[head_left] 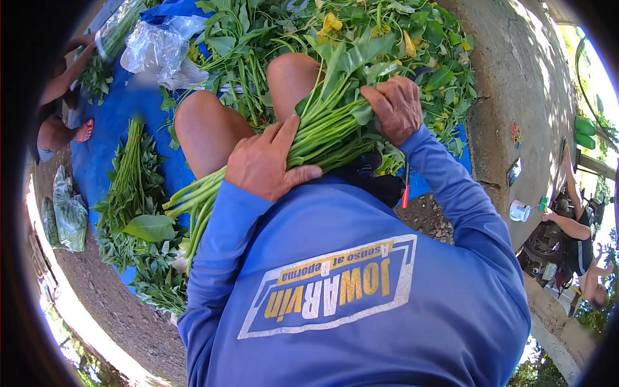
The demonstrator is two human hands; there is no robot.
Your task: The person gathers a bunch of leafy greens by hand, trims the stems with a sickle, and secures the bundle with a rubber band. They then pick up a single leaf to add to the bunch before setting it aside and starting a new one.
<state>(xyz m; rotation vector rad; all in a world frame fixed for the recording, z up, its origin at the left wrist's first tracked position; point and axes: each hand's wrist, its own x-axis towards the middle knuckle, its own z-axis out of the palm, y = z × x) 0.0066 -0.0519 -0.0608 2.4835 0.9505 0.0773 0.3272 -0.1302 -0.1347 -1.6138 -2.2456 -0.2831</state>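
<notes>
A bunch of leafy greens [322,138] with long green stems lies slantwise across my lap, its leaves toward the upper right. My left hand [264,160] is closed round the stems, thumb and fingers on top, and the cut ends stick out below it to the left. At the leafy end, my right hand [394,108] has its fingers closed on leaves and stems; the fingertips are partly hidden. A large heap of loose greens [245,80] with some yellow leaves lies beyond my knees.
A finished-looking bundle of greens [132,171] lies on the blue tarp [87,151] at left, near clear plastic bags [158,51] and a filled plastic bag [69,209]. One person sits at upper left; another is by a motorcycle [545,242] at right, near a white cup [519,210].
</notes>
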